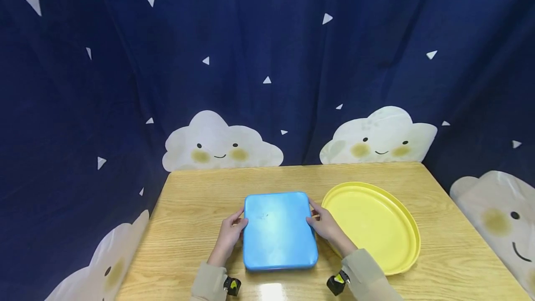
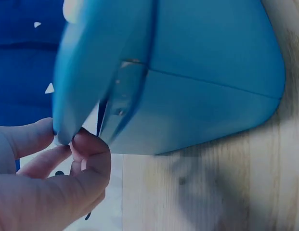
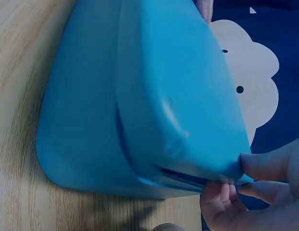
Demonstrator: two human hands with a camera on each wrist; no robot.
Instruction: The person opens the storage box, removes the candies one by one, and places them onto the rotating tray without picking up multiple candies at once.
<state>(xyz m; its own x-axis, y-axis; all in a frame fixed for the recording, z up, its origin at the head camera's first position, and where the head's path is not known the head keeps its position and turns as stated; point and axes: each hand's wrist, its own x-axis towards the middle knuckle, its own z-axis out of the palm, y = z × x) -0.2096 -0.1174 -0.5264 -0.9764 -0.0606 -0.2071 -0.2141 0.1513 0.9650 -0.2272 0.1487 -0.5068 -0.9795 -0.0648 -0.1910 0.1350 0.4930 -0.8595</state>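
A blue plastic box (image 2: 212, 110) with rounded corners stands on the table, topped by a matching blue lid (image 1: 280, 231). My left hand (image 1: 227, 235) pinches the left edge of the lid, thumb on top and fingers curled under the rim. At the opposite edge, my right hand (image 1: 328, 225) grips the lid the same way. Both wrist views show a narrow gap between lid and box close to the fingers. From above, the lid hides the inside of the box.
A round yellow tray (image 1: 374, 226) lies on the wooden table (image 1: 200, 194) to the right, close beside my right hand and forearm. Behind the table hangs a dark blue curtain (image 1: 259, 36) printed with white clouds and triangles.
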